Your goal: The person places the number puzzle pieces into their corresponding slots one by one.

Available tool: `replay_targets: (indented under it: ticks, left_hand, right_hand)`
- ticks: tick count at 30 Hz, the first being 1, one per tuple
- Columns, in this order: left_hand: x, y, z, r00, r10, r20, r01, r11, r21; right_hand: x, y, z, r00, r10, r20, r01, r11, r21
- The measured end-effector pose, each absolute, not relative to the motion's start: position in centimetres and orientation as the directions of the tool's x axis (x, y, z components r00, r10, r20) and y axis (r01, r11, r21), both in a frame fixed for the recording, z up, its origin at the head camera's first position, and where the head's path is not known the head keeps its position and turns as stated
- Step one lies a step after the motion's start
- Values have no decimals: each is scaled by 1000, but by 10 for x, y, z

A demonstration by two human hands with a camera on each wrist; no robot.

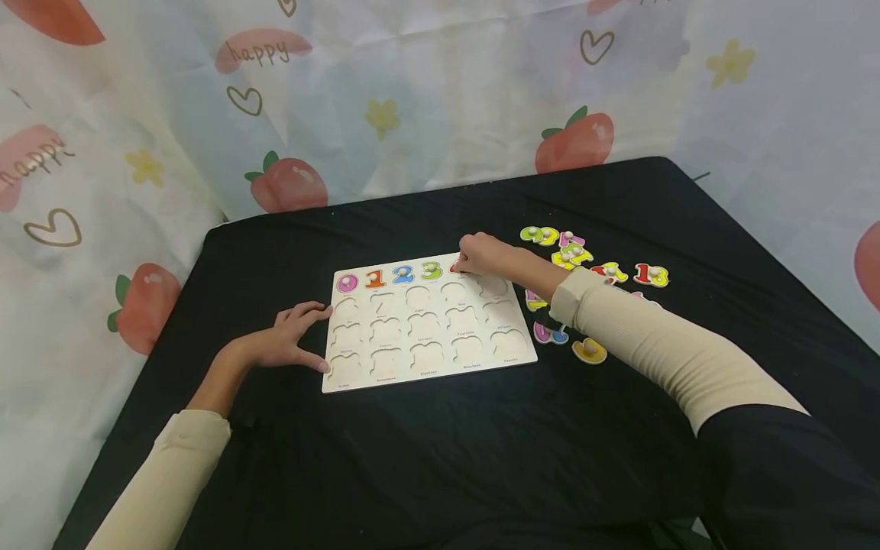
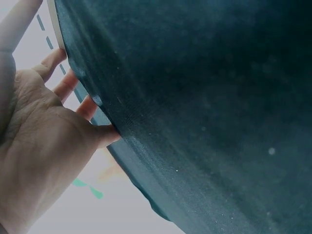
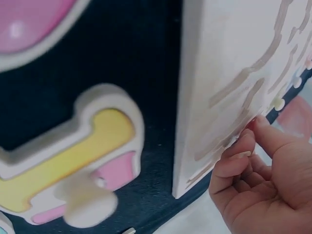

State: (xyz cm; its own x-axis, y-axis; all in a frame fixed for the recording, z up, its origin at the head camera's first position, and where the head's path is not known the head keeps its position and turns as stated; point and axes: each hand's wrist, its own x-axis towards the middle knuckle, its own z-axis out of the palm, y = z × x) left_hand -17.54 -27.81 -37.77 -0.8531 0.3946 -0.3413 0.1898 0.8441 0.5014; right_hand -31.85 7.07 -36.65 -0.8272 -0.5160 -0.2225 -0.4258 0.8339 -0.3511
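Nearest to the camera, at lower right, a dark sleeve (image 1: 770,466), continued along the same arm by a cream sleeve (image 1: 639,344). Beyond it, on the black tabletop (image 1: 412,466), a pale board (image 1: 404,336), lying flat, long axis from left to right, with right end slightly farther away. Most decisive relation, as judged from here: red piece (image 1: 454,267) directly at the fingertips of the right hand (image 1: 484,253), near the far edge of the board, just to the right of the green three (image 1: 431,270). Clearly nearer to the right hand; well apart from the left hand (image 1: 292,336), being to its right and farther away. Right thumb and fingers pinched together on the red piece, hiding nearly all of it; cannot tell its number, its long axis, or whether fully seated. Left fingers spread and nearly straight, with no grip on anything, only touching the board along its left edge. In the same top row, from left, pink zero (image 1: 347,283), orange one (image 1: 375,279) and blue two (image 1: 403,274); below, three rows of bare slots (image 1: 422,327). Right of the board, partly behind the right arm, loose pieces (image 1: 572,254), scattered, some overlapping.
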Motion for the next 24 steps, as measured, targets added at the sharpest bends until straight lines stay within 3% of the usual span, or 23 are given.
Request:
replay_targets:
  ticks: [9, 17, 24]
  left_hand:
    - [-176, -278, -375, -857, 384, -344, 174, 844, 507]
    - [-174, -276, -375, -861, 372, -346, 171, 854, 492]
    - [-174, -275, -378, -861, 370, -349, 171, 857, 486]
  right_hand:
    - [-320, 71, -362, -816, -525, -242, -445, 838, -316]
    - [-321, 72, -355, -757, -611, -232, -584, 792, -179]
    - [-320, 85, -348, -743, -646, -174, -642, 762, -83]
